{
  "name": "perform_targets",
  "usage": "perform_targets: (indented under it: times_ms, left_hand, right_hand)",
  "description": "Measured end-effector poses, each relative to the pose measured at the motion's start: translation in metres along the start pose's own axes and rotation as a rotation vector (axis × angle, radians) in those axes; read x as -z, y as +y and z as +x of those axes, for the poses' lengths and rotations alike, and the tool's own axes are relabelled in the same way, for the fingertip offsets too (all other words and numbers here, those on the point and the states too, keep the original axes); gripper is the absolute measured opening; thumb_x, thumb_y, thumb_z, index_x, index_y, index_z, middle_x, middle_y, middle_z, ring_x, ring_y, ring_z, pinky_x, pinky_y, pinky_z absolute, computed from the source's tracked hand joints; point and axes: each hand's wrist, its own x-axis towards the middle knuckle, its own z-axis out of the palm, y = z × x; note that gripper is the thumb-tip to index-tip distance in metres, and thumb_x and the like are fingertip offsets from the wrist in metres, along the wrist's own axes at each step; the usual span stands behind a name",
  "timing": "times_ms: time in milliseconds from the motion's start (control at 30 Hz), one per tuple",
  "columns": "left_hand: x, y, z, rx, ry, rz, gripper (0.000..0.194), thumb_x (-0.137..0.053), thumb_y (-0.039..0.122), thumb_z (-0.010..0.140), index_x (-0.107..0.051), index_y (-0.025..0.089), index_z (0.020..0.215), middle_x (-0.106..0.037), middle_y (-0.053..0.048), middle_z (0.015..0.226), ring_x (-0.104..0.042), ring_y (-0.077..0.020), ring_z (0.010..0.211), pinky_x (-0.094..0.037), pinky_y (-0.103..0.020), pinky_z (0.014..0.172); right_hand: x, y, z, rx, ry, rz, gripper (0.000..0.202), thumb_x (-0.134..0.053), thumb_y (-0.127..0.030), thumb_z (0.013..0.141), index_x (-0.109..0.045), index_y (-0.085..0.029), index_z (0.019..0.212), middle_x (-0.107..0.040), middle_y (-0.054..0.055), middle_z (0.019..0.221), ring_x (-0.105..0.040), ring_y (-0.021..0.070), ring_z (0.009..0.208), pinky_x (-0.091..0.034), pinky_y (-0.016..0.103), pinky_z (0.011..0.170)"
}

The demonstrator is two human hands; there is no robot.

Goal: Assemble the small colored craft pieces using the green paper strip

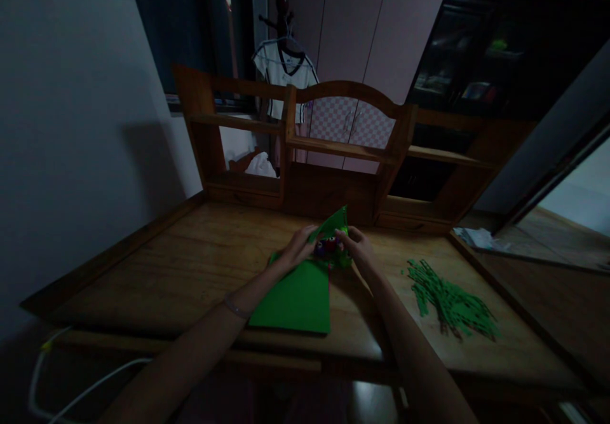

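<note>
My left hand (300,246), a band around its wrist, is closed on the edge of a raised green sheet (336,220). Opposite it, my right hand (358,246) has its fingers pinched at the bright green right side of the same piece. Small red and purple parts (326,245) show between the hands; their kind is too dark to tell. Below my left hand and forearm lies a flat green board or stack of sheets (302,300), partly covered by that arm.
A heap of thin green strips (450,300) lies on the right of the wooden desk (190,271). A wooden shelf unit (333,185) stands along the desk's back edge. A white cable (95,386) hangs at the lower left.
</note>
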Motion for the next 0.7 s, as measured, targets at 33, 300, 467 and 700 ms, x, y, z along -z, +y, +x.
perform_targets:
  times_ms: [33,300,467,700]
  left_hand:
    - [0.0000,-0.0001,0.0001,-0.007,-0.003,0.001,0.028,-0.044,0.032,0.085,-0.064,0.013,0.086,-0.062,-0.005,0.081,-0.055,-0.0196,0.080,-0.043,-0.025,0.069]
    - [-0.0017,-0.0039,0.0009,-0.023,-0.018,-0.008,0.025,-0.044,0.029,0.085,-0.063,0.012,0.084,-0.063,-0.005,0.082,-0.055,-0.0185,0.078,-0.042,-0.024,0.067]
    - [-0.0021,-0.0058,0.0000,-0.050,-0.010,-0.016,0.025,-0.044,0.028,0.085,-0.062,0.012,0.083,-0.062,-0.005,0.080,-0.055,-0.0183,0.077,-0.042,-0.024,0.067]
    - [-0.0017,-0.0040,-0.0021,-0.046,-0.030,-0.016,0.027,-0.044,0.030,0.086,-0.063,0.012,0.088,-0.063,-0.005,0.084,-0.056,-0.0185,0.079,-0.043,-0.023,0.069]
  right_hand:
    - [0.0002,0.0001,0.0000,-0.004,0.003,-0.001,0.042,-0.065,-0.058,0.065,-0.062,-0.019,0.081,-0.058,0.000,0.062,-0.050,0.0124,0.052,-0.036,0.023,0.047]
    - [-0.0001,-0.0016,-0.0013,-0.012,-0.007,0.034,0.040,-0.065,-0.056,0.066,-0.062,-0.020,0.082,-0.058,-0.001,0.063,-0.049,0.0118,0.051,-0.035,0.023,0.047]
    - [-0.0001,-0.0038,-0.0017,-0.025,-0.006,0.018,0.039,-0.064,-0.056,0.068,-0.063,-0.020,0.082,-0.059,-0.001,0.064,-0.051,0.0128,0.053,-0.036,0.023,0.049]
    - [-0.0009,-0.0003,0.0001,-0.036,0.008,0.039,0.040,-0.064,-0.058,0.067,-0.063,-0.020,0.080,-0.057,-0.002,0.058,-0.048,0.0119,0.049,-0.035,0.023,0.047]
